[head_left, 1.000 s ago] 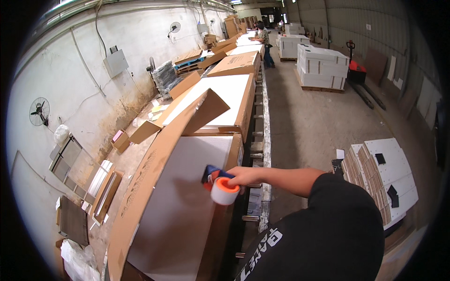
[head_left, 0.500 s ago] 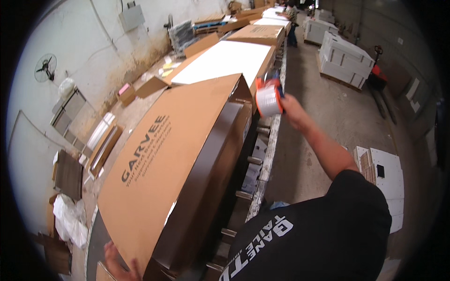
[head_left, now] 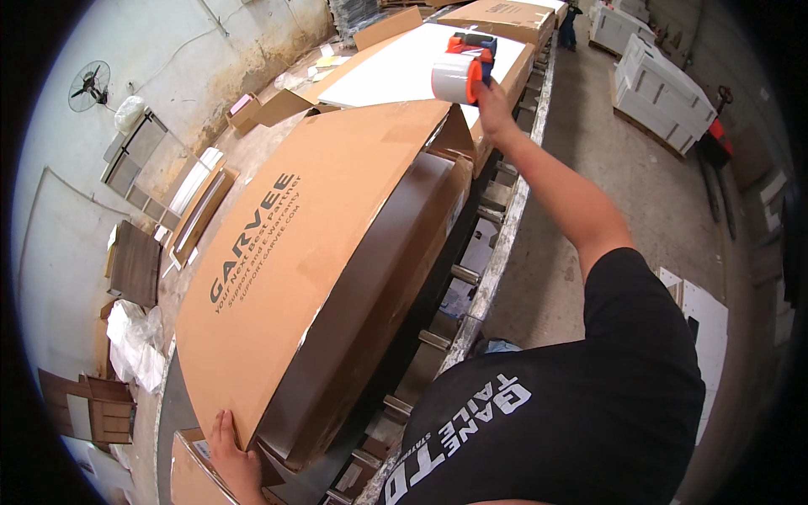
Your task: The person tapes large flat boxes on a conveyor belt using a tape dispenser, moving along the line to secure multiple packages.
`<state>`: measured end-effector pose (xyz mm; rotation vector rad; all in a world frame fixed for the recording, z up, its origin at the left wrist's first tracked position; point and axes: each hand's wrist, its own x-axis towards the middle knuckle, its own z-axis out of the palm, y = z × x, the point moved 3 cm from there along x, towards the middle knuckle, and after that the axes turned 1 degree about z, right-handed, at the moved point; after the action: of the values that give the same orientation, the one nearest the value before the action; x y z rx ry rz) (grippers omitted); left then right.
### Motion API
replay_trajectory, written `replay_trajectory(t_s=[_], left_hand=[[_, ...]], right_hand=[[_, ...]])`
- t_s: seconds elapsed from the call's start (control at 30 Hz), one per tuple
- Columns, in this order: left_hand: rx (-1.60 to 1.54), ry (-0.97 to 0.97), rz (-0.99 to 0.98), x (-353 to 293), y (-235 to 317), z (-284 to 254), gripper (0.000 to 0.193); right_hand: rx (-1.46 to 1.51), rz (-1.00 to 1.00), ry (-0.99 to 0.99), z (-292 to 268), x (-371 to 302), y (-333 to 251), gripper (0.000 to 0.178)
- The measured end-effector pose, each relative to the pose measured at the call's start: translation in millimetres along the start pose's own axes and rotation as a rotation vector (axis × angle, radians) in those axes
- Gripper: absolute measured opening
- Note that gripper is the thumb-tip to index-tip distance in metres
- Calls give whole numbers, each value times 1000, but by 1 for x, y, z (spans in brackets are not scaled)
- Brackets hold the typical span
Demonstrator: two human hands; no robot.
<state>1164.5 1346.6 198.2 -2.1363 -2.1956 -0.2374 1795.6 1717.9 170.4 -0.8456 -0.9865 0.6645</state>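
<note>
A long brown cardboard box point(head_left: 278, 210) lies along the roller conveyor, its top flap partly raised on the right side. Under that flap a dark flat panel point(head_left: 353, 311) shows in the gap. My left hand point(head_left: 231, 454) rests at the near end of the flap, fingers stretched out on the cardboard. At the far end my right hand point(head_left: 495, 109) is closed around a tape dispenser point(head_left: 459, 77), orange and blue with a wide roll of pale tape. The dispenser is held up over the box's far corner; its grip is mostly hidden by my fingers.
The conveyor's metal side rail point(head_left: 505, 252) and rollers run along the right of the box. Beyond it lies an open carton with a white panel point(head_left: 379, 71). Another carton point(head_left: 189, 471) sits at the near end. White stacked panels point(head_left: 661, 97) stand across the aisle beside a red pallet jack point(head_left: 717, 139).
My left hand has come up onto the near edge of the flap. My right hand, with the tape dispenser, has shifted up and slightly left, and the view has turned.
</note>
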Motion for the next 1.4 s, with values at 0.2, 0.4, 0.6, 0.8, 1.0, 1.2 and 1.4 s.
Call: replay_trajectory(t_s=[0.2,0.4,0.6,0.8,1.0,1.2,1.4], left_hand=[[7,-41,16,5,6,4,75],[31,-71,45,8,4,3,77],[12,-77,64,10,15,10,77],[26,-86,27,11,29,4,68],[246,333,-112,-112,-104,30,43],[430,346,-258,-47,-83,-6,47],[402,464,-174,-88,-82,21,42]], right_hand=[[95,-118,40,46,4,48,32],[28,-24,86,35,-3,65,34],[-41,30,48,7,-18,73,30],[-23,8,56,20,3,76,34],[-805,-194,-45,-4,-25,141,52],[-754,-40,20,-92,60,150,63],[-235,-27,-63,-12,35,113,59]])
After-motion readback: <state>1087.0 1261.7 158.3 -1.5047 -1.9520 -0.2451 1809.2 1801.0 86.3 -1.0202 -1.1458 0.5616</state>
